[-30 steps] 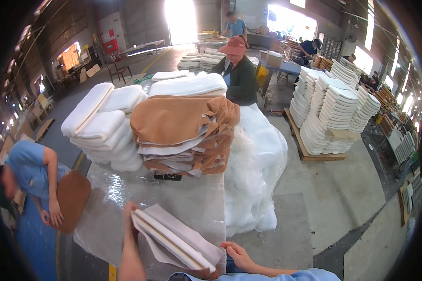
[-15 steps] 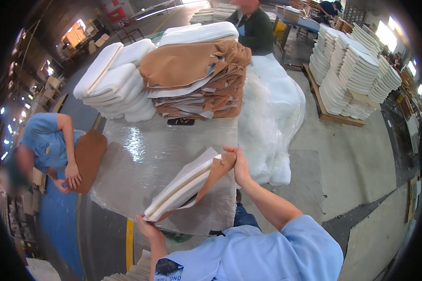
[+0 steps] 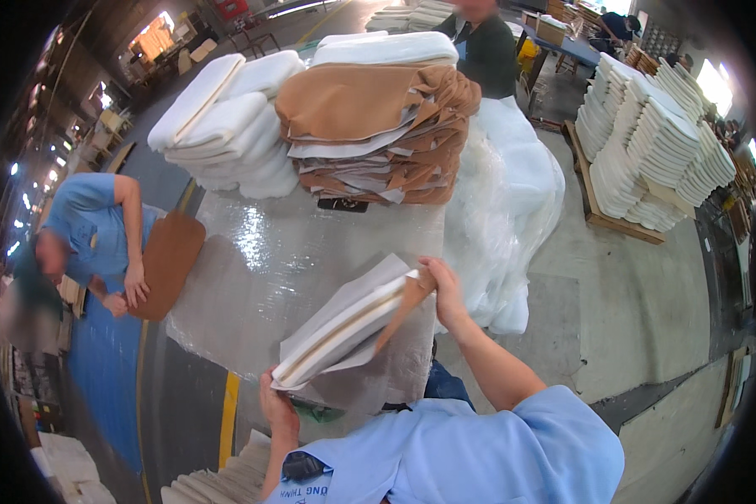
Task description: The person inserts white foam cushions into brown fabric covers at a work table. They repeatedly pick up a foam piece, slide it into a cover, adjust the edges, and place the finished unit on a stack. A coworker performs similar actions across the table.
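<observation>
Between my hands, tilted over the plastic-wrapped tabletop (image 3: pixel 302 252), is a long white cushion pad (image 3: pixel 338 334) with a thin tan layer along its edge. A brown fabric cover (image 3: pixel 405 309) with a pale grey inner side lies partly round it, mostly at the right end. My left hand (image 3: pixel 279 403) grips the pad's lower left end, its fingers partly hidden beneath. At the upper right end, my right hand (image 3: pixel 445 292) is closed on the brown cover and the pad's corner.
Brown covers (image 3: pixel 344 105) stand stacked on the table's far side beside white pads (image 3: pixel 218 118). A black flat object (image 3: pixel 343 205) lies before them. Plastic-wrapped white padding (image 3: pixel 504 193) is on the right. At left a co-worker handles a brown padded panel (image 3: pixel 170 265). Pallet stacks (image 3: pixel 659 126) stand farther right.
The pad's edge faces me more, and less of the brown cover shows along its near side. Both hands keep their hold. The whole view has shifted slightly.
</observation>
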Demonstrator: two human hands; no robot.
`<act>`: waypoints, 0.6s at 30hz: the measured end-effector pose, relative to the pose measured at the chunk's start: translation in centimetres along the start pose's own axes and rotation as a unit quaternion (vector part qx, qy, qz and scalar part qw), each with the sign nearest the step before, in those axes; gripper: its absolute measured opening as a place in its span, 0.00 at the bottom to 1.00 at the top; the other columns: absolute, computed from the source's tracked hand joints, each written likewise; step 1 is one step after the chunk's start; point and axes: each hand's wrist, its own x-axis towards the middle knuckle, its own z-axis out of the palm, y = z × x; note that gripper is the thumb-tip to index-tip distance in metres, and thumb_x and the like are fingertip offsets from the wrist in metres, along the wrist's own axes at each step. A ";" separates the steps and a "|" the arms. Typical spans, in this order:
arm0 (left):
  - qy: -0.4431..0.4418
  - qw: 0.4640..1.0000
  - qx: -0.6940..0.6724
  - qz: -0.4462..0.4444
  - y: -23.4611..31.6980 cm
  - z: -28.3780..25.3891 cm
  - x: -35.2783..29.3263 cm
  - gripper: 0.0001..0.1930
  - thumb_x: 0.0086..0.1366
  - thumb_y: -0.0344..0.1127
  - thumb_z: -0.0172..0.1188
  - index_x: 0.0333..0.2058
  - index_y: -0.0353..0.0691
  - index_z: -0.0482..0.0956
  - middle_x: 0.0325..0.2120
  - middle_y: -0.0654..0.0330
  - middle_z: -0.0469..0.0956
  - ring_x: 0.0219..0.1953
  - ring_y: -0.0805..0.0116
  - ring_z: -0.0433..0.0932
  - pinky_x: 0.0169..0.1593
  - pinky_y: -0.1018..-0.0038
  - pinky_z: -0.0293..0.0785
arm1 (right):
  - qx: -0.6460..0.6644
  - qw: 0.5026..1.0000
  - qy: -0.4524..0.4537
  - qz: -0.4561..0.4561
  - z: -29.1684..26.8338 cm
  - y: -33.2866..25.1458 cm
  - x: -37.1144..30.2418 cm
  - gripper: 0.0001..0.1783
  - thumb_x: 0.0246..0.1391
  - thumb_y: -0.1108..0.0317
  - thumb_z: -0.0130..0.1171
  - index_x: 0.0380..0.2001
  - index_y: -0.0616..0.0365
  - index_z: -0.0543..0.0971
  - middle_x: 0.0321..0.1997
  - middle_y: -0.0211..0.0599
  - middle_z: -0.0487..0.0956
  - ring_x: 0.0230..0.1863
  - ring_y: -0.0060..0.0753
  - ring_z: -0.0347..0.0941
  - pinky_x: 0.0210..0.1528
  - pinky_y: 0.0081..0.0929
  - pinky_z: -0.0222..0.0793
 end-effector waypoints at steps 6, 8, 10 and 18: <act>-0.058 0.928 0.016 -0.368 -1.4 -2.7 -0.2 0.26 0.80 0.47 0.50 0.67 0.33 0.68 0.64 0.53 0.73 0.65 0.57 0.72 0.67 0.60 0.69 | -0.035 0.947 -0.033 0.318 -6.7 -1.2 -2.7 0.32 0.74 0.51 0.51 0.73 0.58 0.67 0.71 0.35 0.74 0.68 0.34 0.70 0.69 0.34 0.65; -0.008 0.941 -0.008 -0.337 -2.9 -1.8 0.4 0.26 0.81 0.48 0.48 0.66 0.33 0.69 0.62 0.54 0.74 0.62 0.58 0.74 0.65 0.59 0.71 | -0.103 0.923 -0.037 0.369 -7.3 -1.0 -3.0 0.34 0.76 0.50 0.49 0.76 0.56 0.63 0.72 0.36 0.73 0.69 0.34 0.70 0.69 0.34 0.66; 0.045 0.946 0.013 -0.321 -3.5 0.0 1.9 0.25 0.82 0.48 0.47 0.64 0.34 0.70 0.62 0.55 0.74 0.62 0.59 0.74 0.65 0.61 0.71 | -0.146 0.944 -0.079 0.284 -6.8 -0.9 -2.6 0.33 0.78 0.47 0.45 0.76 0.54 0.63 0.70 0.37 0.74 0.67 0.32 0.70 0.69 0.31 0.64; 0.038 0.995 -0.020 0.085 3.8 3.5 5.9 0.28 0.81 0.56 0.46 0.56 0.33 0.77 0.52 0.55 0.79 0.54 0.64 0.77 0.61 0.65 0.70 | -0.064 0.997 -0.022 0.026 -3.8 -1.7 2.4 0.27 0.79 0.48 0.42 0.62 0.59 0.74 0.50 0.28 0.78 0.53 0.23 0.71 0.57 0.25 0.65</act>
